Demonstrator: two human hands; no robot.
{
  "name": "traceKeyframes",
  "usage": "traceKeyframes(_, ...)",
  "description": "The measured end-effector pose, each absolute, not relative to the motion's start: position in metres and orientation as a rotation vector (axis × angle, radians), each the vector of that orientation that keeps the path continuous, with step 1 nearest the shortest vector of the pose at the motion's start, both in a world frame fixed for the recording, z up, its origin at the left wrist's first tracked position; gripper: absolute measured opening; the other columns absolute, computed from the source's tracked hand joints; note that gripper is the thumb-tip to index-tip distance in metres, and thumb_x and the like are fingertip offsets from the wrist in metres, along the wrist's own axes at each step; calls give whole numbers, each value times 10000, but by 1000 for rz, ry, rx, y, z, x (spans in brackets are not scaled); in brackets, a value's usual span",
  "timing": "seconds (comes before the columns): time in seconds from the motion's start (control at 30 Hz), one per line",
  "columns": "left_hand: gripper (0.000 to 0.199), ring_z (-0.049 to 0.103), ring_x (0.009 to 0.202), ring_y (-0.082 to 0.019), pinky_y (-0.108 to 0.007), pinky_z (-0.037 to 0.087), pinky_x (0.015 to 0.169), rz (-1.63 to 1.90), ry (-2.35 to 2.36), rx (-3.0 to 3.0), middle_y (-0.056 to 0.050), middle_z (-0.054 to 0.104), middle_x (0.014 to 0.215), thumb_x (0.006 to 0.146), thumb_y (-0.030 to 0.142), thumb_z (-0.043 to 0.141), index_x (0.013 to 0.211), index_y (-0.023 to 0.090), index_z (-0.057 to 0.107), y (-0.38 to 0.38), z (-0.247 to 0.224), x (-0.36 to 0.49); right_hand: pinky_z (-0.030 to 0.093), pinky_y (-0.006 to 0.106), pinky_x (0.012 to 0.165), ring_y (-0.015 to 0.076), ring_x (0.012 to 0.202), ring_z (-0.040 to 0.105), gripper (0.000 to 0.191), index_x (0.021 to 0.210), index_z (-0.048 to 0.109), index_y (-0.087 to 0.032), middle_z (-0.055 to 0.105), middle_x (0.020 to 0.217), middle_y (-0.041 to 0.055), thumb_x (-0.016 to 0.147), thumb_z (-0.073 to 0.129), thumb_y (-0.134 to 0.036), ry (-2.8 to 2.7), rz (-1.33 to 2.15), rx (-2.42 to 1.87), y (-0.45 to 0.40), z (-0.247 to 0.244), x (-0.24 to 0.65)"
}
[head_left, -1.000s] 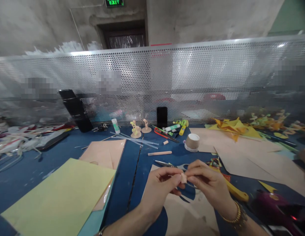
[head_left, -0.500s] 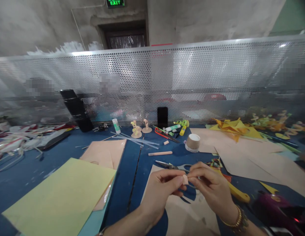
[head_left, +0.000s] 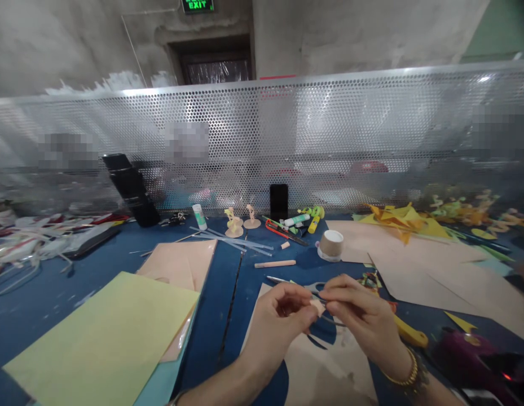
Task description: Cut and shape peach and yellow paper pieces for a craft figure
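Observation:
A small peach paper piece (head_left: pixel 318 307) is pinched between the thumb and fingers of my left hand (head_left: pixel 278 324). My right hand (head_left: pixel 365 321) has its fingers pressed together at the piece's right side, touching or nearly touching it; what they hold is too small to make out. Scissors (head_left: pixel 315 288) with grey handles lie behind and partly under my hands. Below is a cut peach sheet (head_left: pixel 329 378) with curved cut-outs. A peach rolled stick (head_left: pixel 275 264) and a short peach bit (head_left: pixel 285 245) rest farther back.
Yellow-green paper (head_left: pixel 105 338) covers peach sheets at the left. A tape roll (head_left: pixel 330 245), glue stick (head_left: pixel 199 216), phone (head_left: pixel 279 201) and small paper figures (head_left: pixel 233 223) stand behind. At the right are a yellow-handled tool (head_left: pixel 409 331), peach sheets (head_left: pixel 448 282) and a purple object (head_left: pixel 473 355).
The fingers of my left hand have curled more, and the small peach piece is tilted differently. My right hand has shifted slightly around it.

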State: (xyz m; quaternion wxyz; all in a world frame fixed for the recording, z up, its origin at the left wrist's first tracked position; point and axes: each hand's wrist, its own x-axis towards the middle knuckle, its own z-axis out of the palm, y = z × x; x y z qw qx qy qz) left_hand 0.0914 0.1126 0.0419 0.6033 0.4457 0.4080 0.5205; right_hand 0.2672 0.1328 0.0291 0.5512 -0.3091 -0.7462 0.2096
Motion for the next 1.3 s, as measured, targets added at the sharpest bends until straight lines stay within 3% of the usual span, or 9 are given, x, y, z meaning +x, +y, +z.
traceKeyframes(0.13, 155, 567, 598, -101, -181, 481, 532, 1197, 976, 1070, -19, 677, 672, 686, 282, 806, 745, 153, 743, 112, 44, 90, 539, 251, 652, 165, 744, 654, 146, 917, 747, -252, 687, 814, 42, 852, 641, -175, -1784, 575, -710, 133, 30, 266)
traceKeyframes(0.4, 256, 700, 721, -149, -211, 545, 640, 1162, 855, 913, -62, 761, 814, 691, 333, 816, 894, 184, 774, 111, 42, 91, 537, 230, 608, 153, 720, 637, 93, 847, 738, -241, 666, 786, 35, 838, 665, -185, -1644, 796, -703, 134, 26, 265)
traceKeyframes(0.63, 128, 679, 669, -118, -183, 520, 625, 1222, 799, 971, -25, 751, 714, 702, 272, 815, 782, 185, 765, 112, 41, 91, 491, 211, 498, 116, 577, 587, 66, 845, 745, -255, 663, 755, 14, 829, 691, -220, -1543, 964, -616, 134, 20, 263)
traceKeyframes(0.9, 158, 677, 624, -115, -179, 518, 584, 1230, 721, 960, -24, 754, 694, 661, 310, 840, 739, 186, 779, 114, 36, 91, 513, 215, 633, 135, 696, 624, 42, 819, 747, -260, 686, 725, 3, 819, 713, -235, -1595, 842, -613, 131, 26, 263)
traceKeyframes(1.1, 158, 666, 592, -101, -168, 515, 569, 1215, 698, 934, -22, 741, 662, 664, 300, 840, 732, 174, 774, 113, 35, 91, 514, 207, 638, 130, 685, 632, 62, 804, 721, -241, 680, 723, 3, 847, 681, -261, -1673, 646, -632, 128, 30, 262)
traceKeyframes(1.3, 174, 694, 637, -110, -162, 528, 589, 1203, 671, 926, -35, 760, 718, 674, 307, 835, 773, 177, 777, 113, 34, 91, 505, 197, 642, 119, 686, 622, 83, 787, 699, -230, 661, 723, -5, 861, 663, -241, -1656, 659, -659, 129, 29, 261)
